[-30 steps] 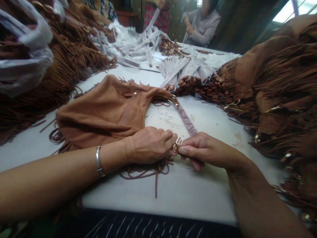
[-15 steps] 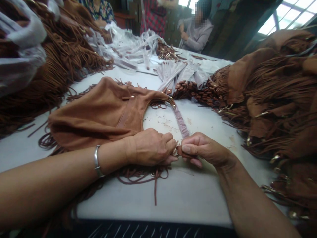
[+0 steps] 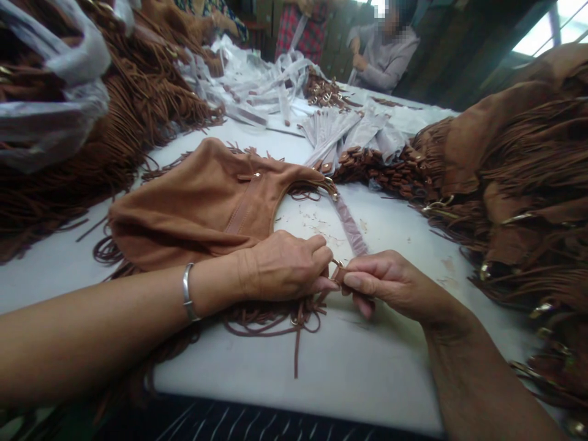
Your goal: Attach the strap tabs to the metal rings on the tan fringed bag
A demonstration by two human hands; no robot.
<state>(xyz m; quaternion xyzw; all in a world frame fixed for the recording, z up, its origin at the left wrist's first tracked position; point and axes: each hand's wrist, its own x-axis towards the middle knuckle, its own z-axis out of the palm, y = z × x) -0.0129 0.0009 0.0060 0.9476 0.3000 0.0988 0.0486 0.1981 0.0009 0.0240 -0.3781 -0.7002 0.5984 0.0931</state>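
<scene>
Background: dim workroom, window [image 3: 537, 37] at upper right; person in grey top [image 3: 388, 58] and plaid garment [image 3: 305, 30] were past the far edge.
Tabletop [image 3: 367, 361]: white, small brown scraps near the middle; dark striped cloth [image 3: 257, 419] showed below the near edge.
Left edge: tall pile of brown fringed bags [image 3: 128, 138], some plastic wrapping [image 3: 76, 125] over it.
Right edge: second fringed heap [image 3: 519, 153], gold hardware visible.
Far half: bundle of wrapped straps [image 3: 333, 131] lay right of centre, looser plastic-covered ones behind.
Bag [image 3: 193, 205]: tan suede, lay left of centre in the nearer half, opening toward the right edge, fringe spread toward the near edge.
Strap [image 3: 349, 226]: plastic-wrapped, joined to bag's farther end, ran nearer into the right hand [image 3: 390, 282].
Right hand grip: narrow, thumb and fingers pinched strap's brown end tab [image 3: 340, 275].
Left hand [image 3: 289, 266]: closed at bag's nearer end, beside gold ring [image 3: 339, 263]; exact fingertip contact, can't tell.
Wrist: silver bangle [image 3: 186, 291], left arm.
</scene>
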